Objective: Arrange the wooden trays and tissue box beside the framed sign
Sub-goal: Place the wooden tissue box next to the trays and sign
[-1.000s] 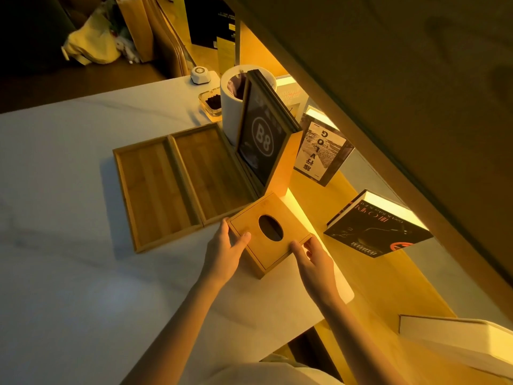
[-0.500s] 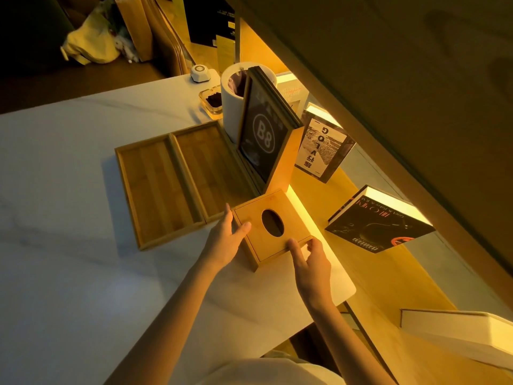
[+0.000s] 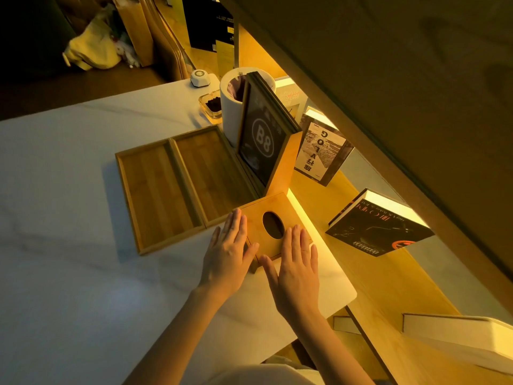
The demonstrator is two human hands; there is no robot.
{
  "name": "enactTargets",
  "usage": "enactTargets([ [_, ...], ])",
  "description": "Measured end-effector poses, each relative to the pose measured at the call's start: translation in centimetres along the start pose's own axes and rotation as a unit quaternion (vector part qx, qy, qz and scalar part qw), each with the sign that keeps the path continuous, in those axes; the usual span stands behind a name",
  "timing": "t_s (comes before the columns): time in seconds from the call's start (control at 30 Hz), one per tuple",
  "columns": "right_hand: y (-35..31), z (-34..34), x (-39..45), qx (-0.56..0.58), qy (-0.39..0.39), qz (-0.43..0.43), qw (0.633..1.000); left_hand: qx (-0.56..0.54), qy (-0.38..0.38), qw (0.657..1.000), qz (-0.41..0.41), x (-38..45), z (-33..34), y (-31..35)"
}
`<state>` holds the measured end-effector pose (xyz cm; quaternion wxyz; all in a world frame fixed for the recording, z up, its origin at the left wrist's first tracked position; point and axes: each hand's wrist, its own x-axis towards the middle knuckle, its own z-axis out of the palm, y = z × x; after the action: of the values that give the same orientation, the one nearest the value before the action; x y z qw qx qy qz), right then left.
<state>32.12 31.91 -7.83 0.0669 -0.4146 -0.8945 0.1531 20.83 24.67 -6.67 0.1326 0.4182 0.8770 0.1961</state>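
Two hands in my view, both flat and spread, neither gripping anything. Left hand (image 3: pixel 226 252): palm down, fingers extended, resting against the left near edge of the tissue box (image 3: pixel 270 227), fingertips touching its top corner. Right hand (image 3: pixel 295 266): palm down, fingers laid on the box's near top surface just below the oval opening (image 3: pixel 273 225), thumb along the near edge.

Tissue box: wooden, square, lid on, sitting on the white table (image 3: pixel 69 273) near its right edge, its far corner touching or just short of the base of the framed sign (image 3: pixel 262 141); I cannot tell which.

Framed sign: dark panel marked "B8", standing upright in a wooden holder, facing left.

Two wooden trays, shallow, lying flat side by side, long edges touching. Right tray (image 3: pixel 212 172): its right rim runs along the foot of the sign, near end beside the box. Left tray (image 3: pixel 155 190): further out on the table.

White cylinder container (image 3: pixel 230 118): behind the sign, touching the right tray's far corner. Small glass dish (image 3: pixel 212 105) with dark contents just beside it. Small white puck (image 3: pixel 199 78) at the table's far edge.

Two books, one (image 3: pixel 319 151) upright and one (image 3: pixel 377 226) tilted, on the lit wooden shelf to the right
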Motion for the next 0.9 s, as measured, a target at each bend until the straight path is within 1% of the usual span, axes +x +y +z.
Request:
enactTargets([
  [0.2, 0.3, -0.1, 0.7, -0.030, 0.007, 0.005, 1.000, 0.004, -0.029, 1.000, 0.006, 0.8, -0.4, 0.3],
  [0.57, 1.2, -0.6, 2.1, -0.019, 0.015, -0.002, 1.000, 0.000, -0.036, 0.999, 0.011, 2.5, 0.0, 1.2],
  [0.77, 1.7, -1.1, 2.8, -0.001, -0.022, -0.002, 1.000, 0.007, -0.044, 0.999, 0.002, 2.9, 0.0, 1.7],
  [0.9, 1.7, -1.5, 2.9, 0.006, -0.033, -0.002, 0.999, 0.011, -0.049, 0.999, 0.001, 3.1, -0.1, 1.7],
])
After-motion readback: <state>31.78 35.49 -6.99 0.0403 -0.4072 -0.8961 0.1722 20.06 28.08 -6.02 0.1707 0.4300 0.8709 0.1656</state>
